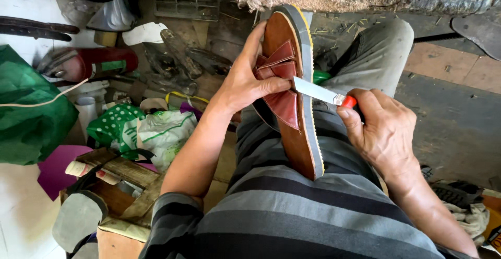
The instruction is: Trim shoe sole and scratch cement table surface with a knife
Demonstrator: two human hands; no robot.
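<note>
My left hand (pixel 245 84) is wrapped round the sandal (pixel 292 97), thumb pressed on the red-brown crossed straps (pixel 279 86), fingers behind the sole. The sandal stands on edge on my lap, toe far, heel near, resting against my thigh in the grey trousers (pixel 376 55). My right hand (pixel 383 131) is closed round the orange handle of a knife (pixel 321 93); the flat blade points left and its tip sits right at the strap, where the strap meets the sole edge.

Handling, as I judge it: sandal's light, easy w/ one hand. Sole looks stiff-ish but w/ some flex, layered, grey rim w/ a yellow line; it should not fold under thumb pressure. Straps are soft leather or sim., they give and can shift, so the thumb on top pins them. Smooth footbed could be a bit slippery, so best hold is across the mid part, thumb on straps, fingers on the back. Blade is thin and sharp, close to my left thumb, so keep the grip firm and low on the handle.

Left of me on the floor: green bags (pixel 31 113), a wooden box (pixel 120 186) w/ scraps, clutter.
</note>
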